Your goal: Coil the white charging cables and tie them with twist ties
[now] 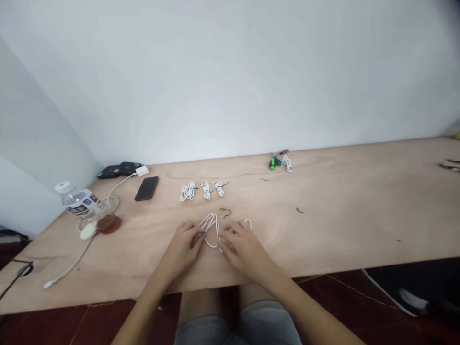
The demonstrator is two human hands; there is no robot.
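A loosely looped white cable (217, 226) lies near the front edge of the table, between my two hands. My left hand (184, 242) is closed on the left side of the loops, thumb and fingers pinching them. From the right, my right hand (241, 246) grips the other side of the loops, and a short curved piece of white cable shows beyond its knuckles. A thin black tie (226, 212) lies just past the loops. Farther back, several white cables are coiled and bound with black ties, among them one bundle (219, 189).
A phone (146, 188), black boxes (120, 169), a plastic bottle (83, 203), a round brown object (109, 224) and a white charging cable (72, 268) are at left. Screwdrivers (273, 162) and another cable bundle (287, 163) lie by the wall. Loose black ties (299, 210) lie at right.
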